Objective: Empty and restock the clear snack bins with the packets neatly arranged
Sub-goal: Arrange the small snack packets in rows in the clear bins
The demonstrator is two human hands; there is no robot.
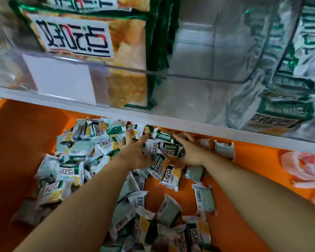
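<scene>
Dozens of packets [75,160] lie loose on the orange surface [25,133] below the white shelf [171,122], so the emptying looks done and the restocking step is in hand. Both hands are gathering a clump [164,151] just below the shelf edge. The left hand [135,153] has its fingers bent round one side of the clump. The right hand [193,153] cups the other side, but blur hides how far its fingers curl, so I cannot tell. Above the shelf edge, the middle bin [207,51] stands clear and seems empty. It sits between a left bin [7,70] holding large yellow-and-green bags and a right bin [233,113] already full of packets. The next move probably calls for squaring the clump so the packets face one way, then lifting it out from under the shelf and up over the rim of the middle bin. The shelf edge hangs right over the fingers, so the hands likely need to draw back toward the body before rising, or the knuckles may catch it. Below the shelf to the left there is bare orange room. To the right, a few stray packets and a rose print [305,166] lie below the shelf. More packets crowd the space between the forearms, which may get swept about as the arms pull back.
</scene>
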